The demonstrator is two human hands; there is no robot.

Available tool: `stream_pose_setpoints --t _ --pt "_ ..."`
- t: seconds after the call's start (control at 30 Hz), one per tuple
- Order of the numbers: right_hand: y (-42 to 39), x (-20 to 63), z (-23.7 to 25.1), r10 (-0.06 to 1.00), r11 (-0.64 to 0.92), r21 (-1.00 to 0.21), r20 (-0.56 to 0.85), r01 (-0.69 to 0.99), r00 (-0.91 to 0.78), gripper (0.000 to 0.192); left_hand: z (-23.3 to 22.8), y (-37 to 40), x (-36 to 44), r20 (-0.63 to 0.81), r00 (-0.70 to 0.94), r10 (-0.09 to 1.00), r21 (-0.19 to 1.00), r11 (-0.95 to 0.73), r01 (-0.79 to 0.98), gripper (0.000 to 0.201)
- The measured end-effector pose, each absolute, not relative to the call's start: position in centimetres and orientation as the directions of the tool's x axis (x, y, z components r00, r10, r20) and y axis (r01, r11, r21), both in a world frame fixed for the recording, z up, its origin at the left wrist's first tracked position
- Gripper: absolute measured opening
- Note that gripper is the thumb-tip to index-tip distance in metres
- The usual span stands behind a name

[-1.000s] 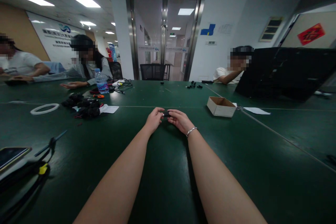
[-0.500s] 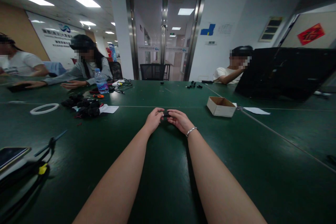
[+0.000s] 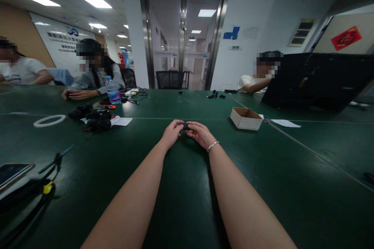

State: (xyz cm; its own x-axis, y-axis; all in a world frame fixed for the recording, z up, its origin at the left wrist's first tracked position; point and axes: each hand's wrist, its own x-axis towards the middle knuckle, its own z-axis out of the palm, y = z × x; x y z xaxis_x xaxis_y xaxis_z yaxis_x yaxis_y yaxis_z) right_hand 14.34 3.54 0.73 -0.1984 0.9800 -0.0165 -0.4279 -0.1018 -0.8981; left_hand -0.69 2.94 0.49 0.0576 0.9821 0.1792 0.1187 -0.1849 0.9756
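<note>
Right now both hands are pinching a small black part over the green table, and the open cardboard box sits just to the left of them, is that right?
Not quite. The cardboard box sits to the right of the hands, not the left, as the head view shows. The rest holds: the left hand and right hand pinch a small black part between them over the green table.

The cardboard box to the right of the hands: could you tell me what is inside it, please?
The cardboard box is open at the top, and only its inner far wall shows. From this low angle its near wall hides the floor, so any contents cannot be seen.
</note>
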Motion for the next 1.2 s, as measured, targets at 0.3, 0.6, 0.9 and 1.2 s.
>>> stream_pose_setpoints --t 0.3,0.6,0.9,1.2 --pt "3.46 14.32 0.84 0.979 -0.102 -0.899 -0.015 -0.426 -0.202 0.012 0.28 3.03 -0.73 0.192 0.051 0.98 0.973 -0.197 0.118 0.022" --pt "3.24 14.25 1.01 0.981 -0.111 -0.897 -0.03 -0.428 -0.193 0.013 0.01 3.07 -0.8 0.229 0.05 0.972 0.961 -0.234 0.146 0.025" --pt "3.42 14.3 0.79 0.98 -0.099 -0.897 -0.012 -0.43 -0.201 0.012 0.09 2.98 -0.72 0.212 0.038 0.977 0.966 -0.215 0.142 0.024" --pt "3.4 14.33 0.87 0.98 -0.103 -0.898 -0.018 -0.427 -0.198 0.013 -0.14 3.22 -0.77 0.231 0.045 0.972 0.961 -0.235 0.143 0.024"
